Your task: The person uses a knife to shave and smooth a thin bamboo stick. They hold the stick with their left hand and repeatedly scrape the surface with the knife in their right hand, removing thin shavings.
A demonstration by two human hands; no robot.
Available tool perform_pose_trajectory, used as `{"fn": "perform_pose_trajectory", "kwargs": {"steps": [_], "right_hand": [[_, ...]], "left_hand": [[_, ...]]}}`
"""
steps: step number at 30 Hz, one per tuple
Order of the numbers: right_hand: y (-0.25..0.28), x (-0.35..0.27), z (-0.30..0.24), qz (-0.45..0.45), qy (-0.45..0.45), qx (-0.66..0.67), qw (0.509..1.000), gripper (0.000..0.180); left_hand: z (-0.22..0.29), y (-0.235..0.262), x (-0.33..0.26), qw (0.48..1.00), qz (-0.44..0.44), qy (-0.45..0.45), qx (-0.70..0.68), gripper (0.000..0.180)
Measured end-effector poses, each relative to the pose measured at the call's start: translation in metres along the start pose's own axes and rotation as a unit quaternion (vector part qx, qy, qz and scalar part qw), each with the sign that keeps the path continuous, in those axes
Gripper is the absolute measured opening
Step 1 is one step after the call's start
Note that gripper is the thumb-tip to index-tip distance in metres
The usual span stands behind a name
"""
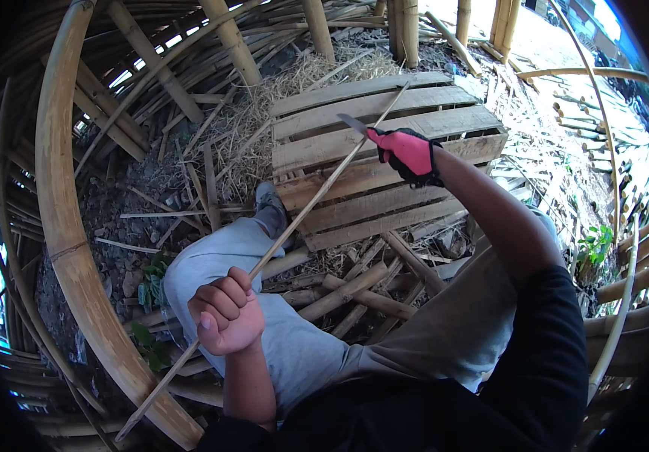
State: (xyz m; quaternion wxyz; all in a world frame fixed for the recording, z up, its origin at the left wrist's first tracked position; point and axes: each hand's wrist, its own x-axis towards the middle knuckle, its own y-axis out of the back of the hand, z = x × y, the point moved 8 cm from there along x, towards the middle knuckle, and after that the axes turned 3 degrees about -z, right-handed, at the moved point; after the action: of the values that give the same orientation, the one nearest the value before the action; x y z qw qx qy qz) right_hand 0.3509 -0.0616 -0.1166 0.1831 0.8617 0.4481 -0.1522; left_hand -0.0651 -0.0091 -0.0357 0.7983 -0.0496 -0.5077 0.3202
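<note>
A long, thin bamboo strip (317, 197) runs slantwise from the lower left up to the far edge of a slatted wooden pallet (369, 177). Bare and closed in a fist, my left hand (228, 313) grips the strip near its lower part, above my left thigh. My right hand (409, 154), in a pink and black glove, is closed around a knife whose handle the glove hides. The knife's blade (351, 123) points up and left, crossing the strip over the pallet. Whether the edge touches the strip, I cannot tell.
A thick bamboo pole (68, 226) curves along my left side. Cut bamboo pieces (354, 295) lie between my legs, and dry straw (309, 83) is heaped behind the pallet. Upright bamboo posts (230, 41) stand at the back. Stacked poles (637, 181) lie at the right.
</note>
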Motion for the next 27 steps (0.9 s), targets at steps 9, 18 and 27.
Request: {"fn": "perform_pose_trajectory", "kwargs": {"steps": [9, 18, 27], "right_hand": [[-0.024, -0.008, 0.002, -0.036, 0.004, 0.051, 0.998, 0.050], [-0.057, -0.031, -0.003, -0.068, -0.009, 0.035, 0.997, 0.048], [-0.045, -0.024, 0.000, -0.094, -0.022, 0.000, 0.995, 0.053]], "left_hand": [[0.003, 0.002, -0.003, 1.000, -0.006, -0.010, -0.005, 0.052], [0.009, 0.007, 0.000, 1.000, -0.015, -0.015, -0.008, 0.054], [0.007, 0.005, 0.000, 1.000, -0.006, -0.005, -0.013, 0.054]]}}
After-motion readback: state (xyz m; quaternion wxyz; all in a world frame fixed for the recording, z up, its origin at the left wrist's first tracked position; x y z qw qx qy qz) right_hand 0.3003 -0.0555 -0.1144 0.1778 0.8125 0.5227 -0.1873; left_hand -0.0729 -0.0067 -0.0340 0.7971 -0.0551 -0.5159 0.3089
